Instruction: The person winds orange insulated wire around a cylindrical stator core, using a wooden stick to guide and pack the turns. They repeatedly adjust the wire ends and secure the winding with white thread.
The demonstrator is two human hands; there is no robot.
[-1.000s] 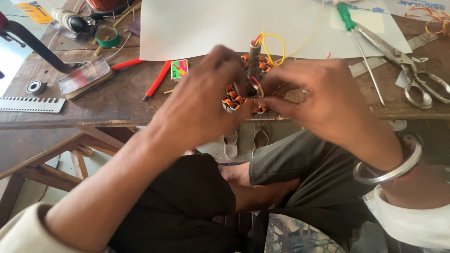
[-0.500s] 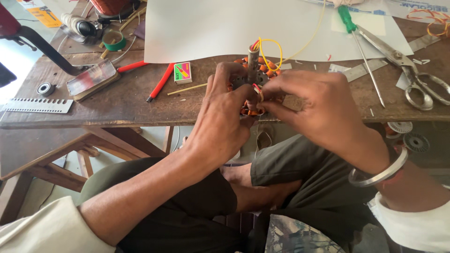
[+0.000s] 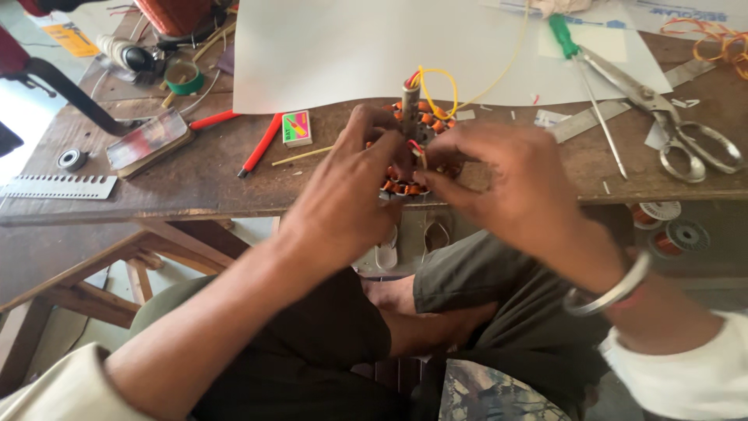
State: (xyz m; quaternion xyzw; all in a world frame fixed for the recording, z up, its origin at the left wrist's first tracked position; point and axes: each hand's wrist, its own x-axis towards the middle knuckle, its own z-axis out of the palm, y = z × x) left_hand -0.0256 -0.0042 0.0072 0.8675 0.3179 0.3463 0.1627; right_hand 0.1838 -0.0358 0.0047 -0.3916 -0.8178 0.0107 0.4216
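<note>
Both hands close around a wound motor stator [image 3: 417, 148] at the bench's front edge: left hand [image 3: 347, 199] gripping its side, right hand [image 3: 499, 179] pinching its wires. Its orange coils ring a grey shaft. The worn wooden bench [image 3: 195, 175] carries scissors [image 3: 670, 117], a screwdriver [image 3: 580, 74] and white paper [image 3: 351, 47].

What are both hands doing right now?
Left hand: closed on the wound coil.
Right hand: fingers pinched at the coil's red wire.
</note>
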